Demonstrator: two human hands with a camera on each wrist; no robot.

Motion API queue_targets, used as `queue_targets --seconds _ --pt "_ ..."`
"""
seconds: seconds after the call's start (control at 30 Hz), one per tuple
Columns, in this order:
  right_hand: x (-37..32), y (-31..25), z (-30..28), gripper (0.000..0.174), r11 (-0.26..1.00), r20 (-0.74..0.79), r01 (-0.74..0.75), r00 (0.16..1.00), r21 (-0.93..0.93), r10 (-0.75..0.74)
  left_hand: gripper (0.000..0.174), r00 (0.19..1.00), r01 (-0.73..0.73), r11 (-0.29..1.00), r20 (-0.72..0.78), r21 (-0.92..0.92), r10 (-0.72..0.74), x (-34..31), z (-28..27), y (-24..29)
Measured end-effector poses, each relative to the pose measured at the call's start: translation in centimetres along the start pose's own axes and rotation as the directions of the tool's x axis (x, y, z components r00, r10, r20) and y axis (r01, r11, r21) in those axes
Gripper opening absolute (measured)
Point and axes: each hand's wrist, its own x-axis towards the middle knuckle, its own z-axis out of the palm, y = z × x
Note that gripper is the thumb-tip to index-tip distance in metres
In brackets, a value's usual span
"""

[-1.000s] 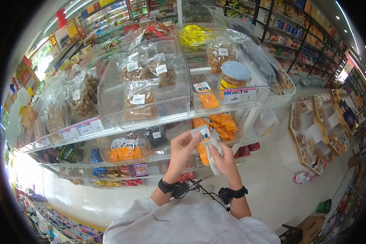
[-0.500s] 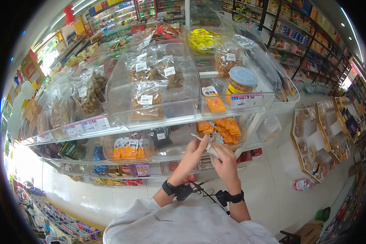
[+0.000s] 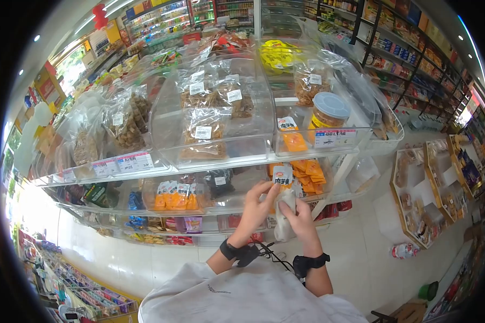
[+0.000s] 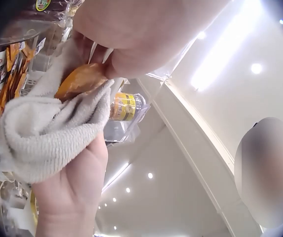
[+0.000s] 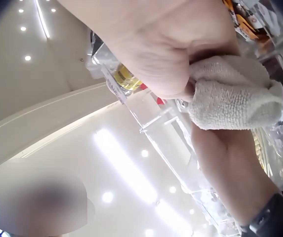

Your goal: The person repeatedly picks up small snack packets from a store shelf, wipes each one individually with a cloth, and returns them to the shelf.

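Observation:
An orange and white packet [image 3: 282,175] stands upright between the hands in the head view, its printed top showing. My left hand [image 3: 257,207] pinches its edge between thumb and fingers; the left wrist view shows the packet's orange part [image 4: 82,81] beside those fingertips. My right hand [image 3: 300,223] grips a whitish cloth [image 3: 283,220] that lies against the packet and hangs below it. Folds of the cloth [image 5: 235,94] cover much of the packet in the right wrist view. Behind the hands, a clear bin holds similar orange packets [image 3: 310,175].
On the upper shelf are bagged snacks [image 3: 203,134], another orange packet [image 3: 293,141] and a blue-lidded jar [image 3: 328,110]. The shelf's front edge [image 3: 215,165] runs just beyond the hands. A bottle [image 3: 404,250] and low display trays [image 3: 415,202] stand at the right.
The packet's printed top has come into sight above the fingers, where cloth and hands covered it half a second ago. The cloth now hangs lower. The head view has shifted slightly left.

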Motion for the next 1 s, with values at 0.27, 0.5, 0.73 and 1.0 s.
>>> queue_targets --seconds 0.27,0.5,0.73,1.0 --pt "0.3 -0.6 1.8 0.030 0.999 -0.176 0.040 0.984 0.018 -0.036 0.026 0.969 0.228 0.956 0.144 -0.187 -0.202 -0.2 -2.1 2.4" --pt "2.3 -0.5 -0.8 0.053 0.805 -0.413 0.187 0.908 0.563 0.078 0.027 0.971 0.238 0.961 0.056 -0.143 -0.232 0.0 -4.6 1.4" --pt "1.7 -1.6 2.3 0.029 0.982 -0.189 0.128 0.977 0.142 -0.100 0.025 0.912 0.336 0.941 0.263 -0.032 -0.316 -1.9 -2.3 0.9" --pt "2.1 -1.0 1.0 0.024 0.938 -0.329 0.138 0.944 0.317 -0.028 0.026 0.939 0.125 0.988 0.310 0.095 -0.148 -1.8 -1.5 3.1"
